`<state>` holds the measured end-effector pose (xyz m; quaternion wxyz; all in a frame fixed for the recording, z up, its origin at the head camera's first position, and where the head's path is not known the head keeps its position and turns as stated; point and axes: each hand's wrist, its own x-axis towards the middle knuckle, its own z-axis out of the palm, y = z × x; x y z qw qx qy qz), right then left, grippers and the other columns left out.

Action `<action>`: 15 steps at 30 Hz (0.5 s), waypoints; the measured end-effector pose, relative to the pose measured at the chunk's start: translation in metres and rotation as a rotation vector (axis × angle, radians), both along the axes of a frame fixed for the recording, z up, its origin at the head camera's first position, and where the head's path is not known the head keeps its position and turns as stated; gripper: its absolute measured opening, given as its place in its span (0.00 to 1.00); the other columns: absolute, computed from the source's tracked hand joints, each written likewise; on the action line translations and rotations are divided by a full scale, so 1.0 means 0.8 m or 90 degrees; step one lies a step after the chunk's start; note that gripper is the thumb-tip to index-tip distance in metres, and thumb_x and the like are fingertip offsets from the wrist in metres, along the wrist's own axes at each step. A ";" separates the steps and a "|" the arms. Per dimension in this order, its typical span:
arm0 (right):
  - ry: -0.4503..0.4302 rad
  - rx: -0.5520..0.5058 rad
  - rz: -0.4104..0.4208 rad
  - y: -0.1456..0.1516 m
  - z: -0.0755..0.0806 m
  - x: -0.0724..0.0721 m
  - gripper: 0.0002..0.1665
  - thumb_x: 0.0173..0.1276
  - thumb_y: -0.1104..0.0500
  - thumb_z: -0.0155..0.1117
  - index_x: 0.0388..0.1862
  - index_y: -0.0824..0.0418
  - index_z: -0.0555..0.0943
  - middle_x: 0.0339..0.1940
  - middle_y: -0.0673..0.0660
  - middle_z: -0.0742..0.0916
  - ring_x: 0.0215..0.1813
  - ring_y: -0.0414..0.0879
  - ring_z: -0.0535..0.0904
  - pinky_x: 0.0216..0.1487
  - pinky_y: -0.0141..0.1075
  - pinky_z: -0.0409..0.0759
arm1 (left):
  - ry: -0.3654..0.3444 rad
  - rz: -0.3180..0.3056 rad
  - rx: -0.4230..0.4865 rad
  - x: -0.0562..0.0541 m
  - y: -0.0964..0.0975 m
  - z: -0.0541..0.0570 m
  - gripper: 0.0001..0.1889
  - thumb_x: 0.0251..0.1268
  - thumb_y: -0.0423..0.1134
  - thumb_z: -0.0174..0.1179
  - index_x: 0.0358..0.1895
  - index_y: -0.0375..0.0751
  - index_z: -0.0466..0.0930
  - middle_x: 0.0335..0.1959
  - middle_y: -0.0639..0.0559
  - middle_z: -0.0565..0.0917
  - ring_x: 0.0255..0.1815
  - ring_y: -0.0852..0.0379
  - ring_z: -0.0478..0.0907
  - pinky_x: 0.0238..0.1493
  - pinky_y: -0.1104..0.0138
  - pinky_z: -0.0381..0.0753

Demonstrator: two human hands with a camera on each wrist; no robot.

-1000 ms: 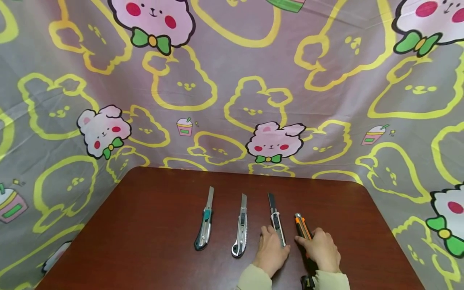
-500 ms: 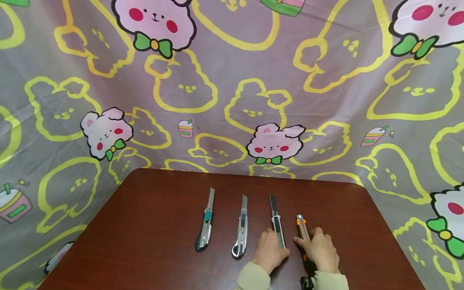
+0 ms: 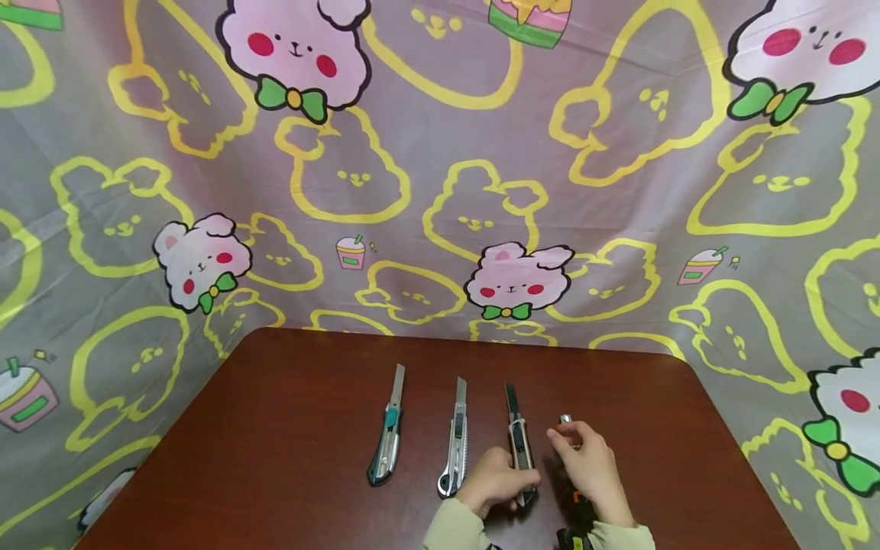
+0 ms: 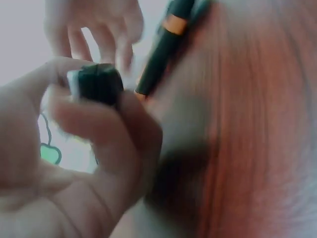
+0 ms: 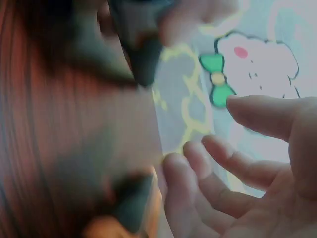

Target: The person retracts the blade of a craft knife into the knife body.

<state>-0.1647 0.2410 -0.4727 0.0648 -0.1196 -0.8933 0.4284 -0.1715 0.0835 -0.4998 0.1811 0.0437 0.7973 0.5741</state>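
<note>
My left hand (image 3: 490, 481) grips a silver-and-black utility knife (image 3: 520, 447) near its back end, its dark blade extended toward the far side. In the left wrist view the knife's black butt (image 4: 96, 84) pokes out between thumb and curled fingers. To the right, my right hand (image 3: 590, 467) hovers over an orange-and-black utility knife (image 3: 566, 418), hiding most of it in the head view. Fingers loosely bent and spread, the right hand (image 5: 233, 183) appears with nothing between fingers and thumb; the orange-and-black knife (image 5: 136, 206) lies past its fingertips, blurred.
Left of my hands, a silver utility knife (image 3: 455, 451) and a teal-and-silver one (image 3: 388, 443) lie with blades out, pointing away. They rest on a dark reddish-brown wooden table (image 3: 289, 428). A cartoon-printed cloth (image 3: 412, 191) hangs behind and around the table.
My left hand has curled round the back end of the silver-and-black knife, which shifted slightly. My right hand has lifted off the orange-and-black knife and moved a little left. The camera tilted slightly.
</note>
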 end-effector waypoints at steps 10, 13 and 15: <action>-0.109 -0.541 0.162 -0.048 -0.038 -0.013 0.42 0.76 0.38 0.42 0.67 0.76 0.60 0.49 0.60 0.85 0.46 0.44 0.83 0.49 0.36 0.81 | -0.041 -0.024 0.268 0.018 -0.019 -0.020 0.21 0.51 0.32 0.69 0.46 0.36 0.69 0.25 0.52 0.81 0.13 0.63 0.72 0.11 0.75 0.68; -0.141 -0.703 0.240 -0.051 -0.046 -0.015 0.42 0.76 0.35 0.36 0.70 0.69 0.57 0.49 0.54 0.87 0.48 0.42 0.83 0.54 0.35 0.79 | -0.014 -0.015 0.298 0.023 -0.024 -0.025 0.24 0.51 0.31 0.69 0.51 0.35 0.69 0.27 0.52 0.82 0.15 0.63 0.73 0.11 0.75 0.70; -0.147 -0.769 0.264 -0.054 -0.049 -0.016 0.37 0.76 0.36 0.35 0.67 0.65 0.57 0.49 0.53 0.88 0.50 0.43 0.83 0.56 0.36 0.79 | -0.009 -0.021 0.332 0.025 -0.027 -0.031 0.27 0.52 0.28 0.67 0.56 0.32 0.68 0.29 0.50 0.81 0.18 0.62 0.75 0.13 0.75 0.72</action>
